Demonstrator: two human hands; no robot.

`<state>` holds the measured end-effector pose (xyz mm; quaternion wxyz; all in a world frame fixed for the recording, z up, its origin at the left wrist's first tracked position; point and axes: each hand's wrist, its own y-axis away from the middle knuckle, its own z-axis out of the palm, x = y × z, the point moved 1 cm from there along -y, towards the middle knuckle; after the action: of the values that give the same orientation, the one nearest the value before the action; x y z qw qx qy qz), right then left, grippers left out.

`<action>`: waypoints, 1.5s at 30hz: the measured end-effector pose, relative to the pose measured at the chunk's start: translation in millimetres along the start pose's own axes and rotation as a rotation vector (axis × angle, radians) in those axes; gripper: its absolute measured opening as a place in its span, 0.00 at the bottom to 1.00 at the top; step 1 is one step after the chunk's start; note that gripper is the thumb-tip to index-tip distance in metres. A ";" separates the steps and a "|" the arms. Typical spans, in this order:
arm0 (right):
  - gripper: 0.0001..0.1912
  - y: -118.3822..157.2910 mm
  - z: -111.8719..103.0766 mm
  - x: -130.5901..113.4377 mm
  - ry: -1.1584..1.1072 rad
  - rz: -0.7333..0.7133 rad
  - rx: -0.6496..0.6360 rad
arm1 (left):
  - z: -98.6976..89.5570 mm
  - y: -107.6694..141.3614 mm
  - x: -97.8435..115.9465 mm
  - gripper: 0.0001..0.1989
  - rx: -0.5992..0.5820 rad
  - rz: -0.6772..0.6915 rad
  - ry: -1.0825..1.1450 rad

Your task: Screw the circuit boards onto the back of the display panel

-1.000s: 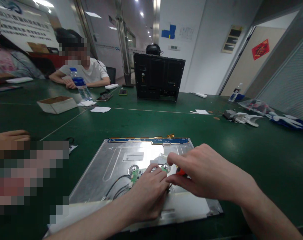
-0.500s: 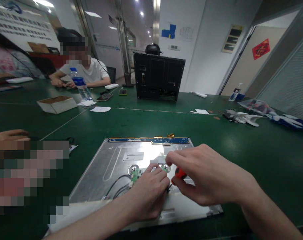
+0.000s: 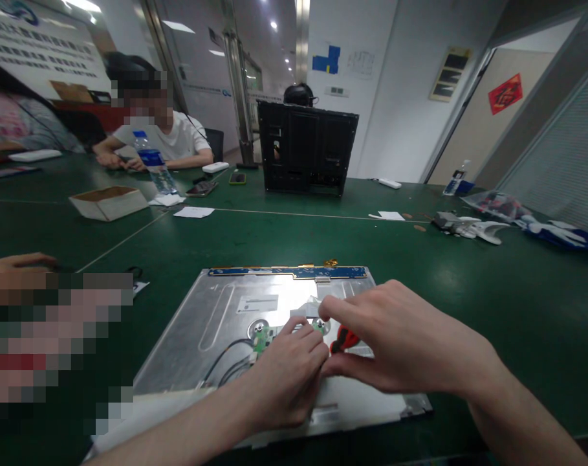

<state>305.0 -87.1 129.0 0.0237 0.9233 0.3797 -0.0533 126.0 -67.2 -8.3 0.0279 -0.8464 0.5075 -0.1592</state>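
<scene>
A metal-backed display panel (image 3: 177,356) lies on the green table before me, with a blue circuit strip (image 3: 284,273) along its far edge. Over its middle, my left hand (image 3: 288,372) is closed with fingers curled downward beside a small green circuit board (image 3: 261,339); whatever its fingertips grip is hidden. Close by on the right, my right hand (image 3: 410,343) holds a screwdriver with a red and black handle (image 3: 345,338) between thumb and fingers. The screwdriver's tip is hidden behind my left hand. Black cables (image 3: 226,359) curve away from the green board.
Beyond the panel stands a large black monitor housing (image 3: 309,149). An open cardboard box (image 3: 109,204) and a water bottle (image 3: 154,162) are at the far left. White gloves (image 3: 468,226) lie at the right. Another person's hand (image 3: 17,275) rests at the left edge; two people sit across.
The screwdriver handle has turned and shifted slightly within my right hand, and my right thumb has moved left towards my left hand. My left hand stays in place.
</scene>
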 end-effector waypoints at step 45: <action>0.05 2.5 0.3 -2.8 0.020 -0.058 0.058 | 8.8 0.7 -5.3 0.09 0.030 0.031 -0.022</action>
<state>304.8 -90.9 129.0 -0.0081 0.9126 0.4048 -0.0558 125.8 -64.0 -18.1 0.0484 -0.8395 0.5179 -0.1571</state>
